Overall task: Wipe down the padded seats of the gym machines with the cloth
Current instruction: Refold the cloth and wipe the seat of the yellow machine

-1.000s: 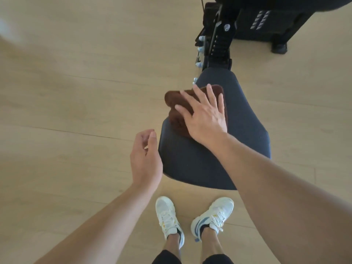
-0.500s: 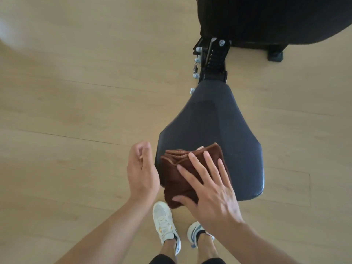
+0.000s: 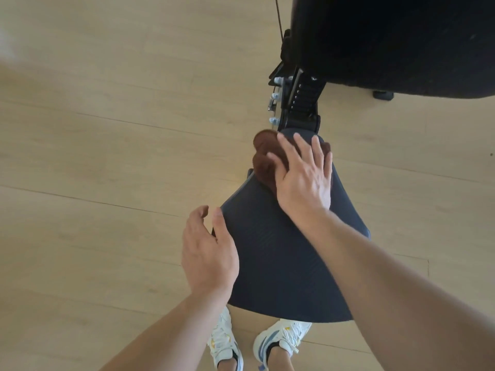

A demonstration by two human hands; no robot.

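Observation:
A dark padded seat [image 3: 281, 258] fills the middle of the view, narrow at its far end and wide near me. A folded brown cloth [image 3: 266, 159] lies on the seat's narrow far end. My right hand [image 3: 304, 178] presses flat on the cloth with fingers spread, covering most of it. My left hand [image 3: 207, 253] hovers at the seat's left edge, loosely curled and holding nothing; whether it touches the edge I cannot tell.
A black bracket with bolts [image 3: 297, 103] joins the seat to the machine. A large black pad [image 3: 388, 44] overhangs at top right. Light wooden floor [image 3: 107, 129] surrounds the seat. My white shoes [image 3: 278, 341] stand under the seat's near edge.
My right hand has pushed the cloth from the seat's near left corner up to its narrow far end. My left hand stays beside the left edge.

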